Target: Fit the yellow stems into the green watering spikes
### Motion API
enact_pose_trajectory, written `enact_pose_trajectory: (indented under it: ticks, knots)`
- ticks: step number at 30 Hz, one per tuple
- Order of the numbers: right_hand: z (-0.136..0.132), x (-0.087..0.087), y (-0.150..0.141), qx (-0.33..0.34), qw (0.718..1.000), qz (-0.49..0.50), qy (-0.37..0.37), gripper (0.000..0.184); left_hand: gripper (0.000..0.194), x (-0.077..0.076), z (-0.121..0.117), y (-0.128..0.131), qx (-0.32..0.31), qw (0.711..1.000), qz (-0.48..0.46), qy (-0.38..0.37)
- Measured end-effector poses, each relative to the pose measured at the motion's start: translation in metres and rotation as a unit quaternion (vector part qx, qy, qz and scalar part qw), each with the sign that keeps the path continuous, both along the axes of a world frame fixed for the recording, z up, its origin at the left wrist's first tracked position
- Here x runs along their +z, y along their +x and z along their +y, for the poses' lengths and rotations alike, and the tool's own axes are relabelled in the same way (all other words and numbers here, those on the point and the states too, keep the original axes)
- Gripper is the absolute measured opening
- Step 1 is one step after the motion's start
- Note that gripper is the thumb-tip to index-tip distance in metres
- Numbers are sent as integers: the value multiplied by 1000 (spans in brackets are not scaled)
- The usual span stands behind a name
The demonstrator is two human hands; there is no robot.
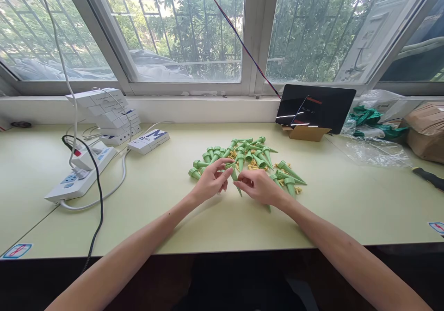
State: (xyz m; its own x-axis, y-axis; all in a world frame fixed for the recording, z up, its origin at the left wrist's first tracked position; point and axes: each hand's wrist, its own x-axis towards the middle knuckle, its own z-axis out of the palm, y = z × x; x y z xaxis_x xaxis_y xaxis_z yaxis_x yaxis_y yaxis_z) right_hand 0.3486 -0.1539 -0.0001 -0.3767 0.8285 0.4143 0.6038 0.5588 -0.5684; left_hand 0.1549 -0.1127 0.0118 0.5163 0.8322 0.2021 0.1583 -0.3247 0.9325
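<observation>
A green plastic watering spike with its tip pointing down sits between my hands. My left hand pinches it near its upper end with thumb and forefinger. Close beside it, my right hand has its fingers curled together near the spike; what they hold, if anything, is too small to make out. Behind both hands lies a loose heap of similar green spikes, mixed with small yellow fittings. Several more spikes lie to the right of my right hand.
A power strip with cables and stacked white boxes stand at the left; one white box lies apart. At the back right, a tablet leans on a cardboard stand. Plastic bags and a black-handled tool lie further right.
</observation>
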Motion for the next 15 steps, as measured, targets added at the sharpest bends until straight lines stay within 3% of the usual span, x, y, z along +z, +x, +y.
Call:
enact_pose_trajectory:
  ticks: [9,15]
  knots:
    - [8,8,20,-154,985,68,25,21,39,1,-1,1,26,1000,0,-12]
    - [11,5,24,-172,985,-6,-4,9,37,2,-2,0,31,999,8,-9]
